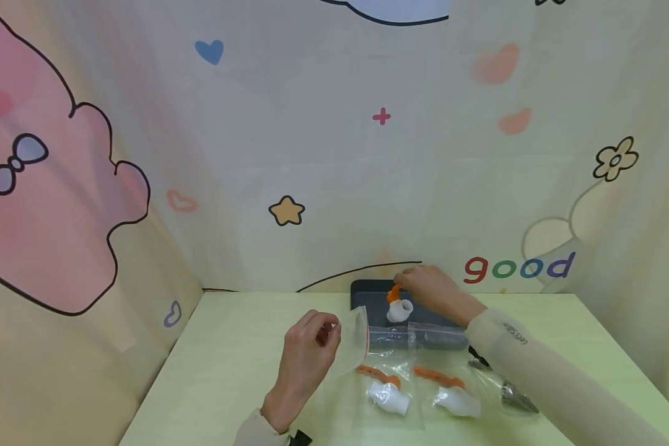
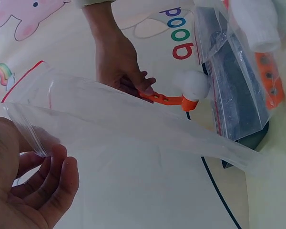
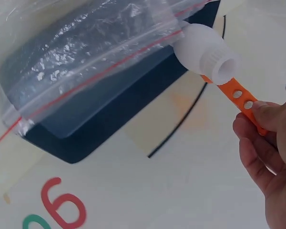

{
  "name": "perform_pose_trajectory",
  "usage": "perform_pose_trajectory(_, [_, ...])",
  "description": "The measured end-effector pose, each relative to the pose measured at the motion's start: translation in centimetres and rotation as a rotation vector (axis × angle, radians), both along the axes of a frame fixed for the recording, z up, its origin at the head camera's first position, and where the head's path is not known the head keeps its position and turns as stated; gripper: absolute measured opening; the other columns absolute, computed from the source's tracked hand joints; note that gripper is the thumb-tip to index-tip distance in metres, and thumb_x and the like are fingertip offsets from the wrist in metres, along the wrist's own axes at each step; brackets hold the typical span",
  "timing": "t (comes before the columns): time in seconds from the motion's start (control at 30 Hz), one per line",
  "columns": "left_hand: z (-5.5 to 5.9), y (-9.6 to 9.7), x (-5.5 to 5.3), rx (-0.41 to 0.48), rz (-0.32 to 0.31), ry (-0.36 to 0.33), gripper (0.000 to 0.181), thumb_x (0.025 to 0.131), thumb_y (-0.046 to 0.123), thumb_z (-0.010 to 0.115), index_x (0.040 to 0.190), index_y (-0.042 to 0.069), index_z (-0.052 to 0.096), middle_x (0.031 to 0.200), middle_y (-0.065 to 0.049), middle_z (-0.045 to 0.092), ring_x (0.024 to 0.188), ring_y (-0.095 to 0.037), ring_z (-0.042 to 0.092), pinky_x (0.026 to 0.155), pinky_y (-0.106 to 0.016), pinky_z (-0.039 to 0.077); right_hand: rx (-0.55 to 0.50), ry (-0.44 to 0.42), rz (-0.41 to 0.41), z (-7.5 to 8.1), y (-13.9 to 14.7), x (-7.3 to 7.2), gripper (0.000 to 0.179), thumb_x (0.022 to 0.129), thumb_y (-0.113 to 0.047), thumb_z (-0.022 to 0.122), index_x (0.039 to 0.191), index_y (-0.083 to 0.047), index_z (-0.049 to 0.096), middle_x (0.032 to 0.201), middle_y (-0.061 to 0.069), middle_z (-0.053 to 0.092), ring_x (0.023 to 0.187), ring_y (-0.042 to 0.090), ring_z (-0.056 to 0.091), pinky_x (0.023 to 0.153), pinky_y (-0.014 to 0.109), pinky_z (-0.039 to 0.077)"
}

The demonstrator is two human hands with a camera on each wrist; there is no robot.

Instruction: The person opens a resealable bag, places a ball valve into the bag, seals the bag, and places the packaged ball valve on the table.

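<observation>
My right hand (image 1: 437, 291) holds a white plastic ball valve (image 1: 399, 311) by the end of its orange lever handle (image 3: 240, 98), above the dark tray (image 1: 363, 303). Thumb and fingers pinch the lever, while the white body hangs free with one round opening showing. To the left, my left hand (image 1: 309, 356) pinches a clear zip bag (image 2: 109, 119) with a red line along its top edge. The bag is raised off the table, and nothing shows inside it. Between valve and bag there is a gap in the left wrist view.
Two clear bags, each with a white and orange valve (image 1: 389, 397) (image 1: 457, 401), lie in front of the tray and overlap its near edge. Another bag with a dark item (image 1: 517, 396) lies right, partly behind my right sleeve. A printed curtain (image 1: 334, 235) stands behind the table.
</observation>
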State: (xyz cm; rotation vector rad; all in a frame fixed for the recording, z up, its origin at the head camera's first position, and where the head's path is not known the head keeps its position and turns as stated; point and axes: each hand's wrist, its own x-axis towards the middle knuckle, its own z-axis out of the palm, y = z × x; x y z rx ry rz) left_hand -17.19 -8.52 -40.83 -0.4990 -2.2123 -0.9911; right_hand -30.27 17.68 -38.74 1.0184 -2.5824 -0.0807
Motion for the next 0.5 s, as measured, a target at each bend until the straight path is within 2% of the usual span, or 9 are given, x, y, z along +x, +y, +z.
perform_pose_trajectory(0.27, [0.3,0.4,0.0,-0.011,0.000,0.009,0.007,0.084,0.005,0.074,0.088,0.010,0.070,0.078,0.002,0.063,0.063,-0.004,0.055,0.057,-0.014,0.049,-0.019,0.076,0.035,2.5,0.0,2.8,0.018,0.082,-0.002,0.075,0.091,-0.016,0.073,0.083,-0.003,0.075,0.067,0.017,0.066,0.061,0.031,0.056])
perform_pose_trajectory(0.5, [0.4,0.6,0.2,-0.010,-0.001,0.017,0.008,0.084,0.003,0.074,0.088,0.009,0.070,0.078,0.002,0.063,0.064,-0.005,0.055,0.057,-0.014,0.049,-0.067,0.137,0.083,4.6,0.3,5.8,0.015,0.081,-0.006,0.078,0.088,-0.018,0.073,0.081,-0.006,0.073,0.069,0.014,0.066,0.061,0.028,0.055])
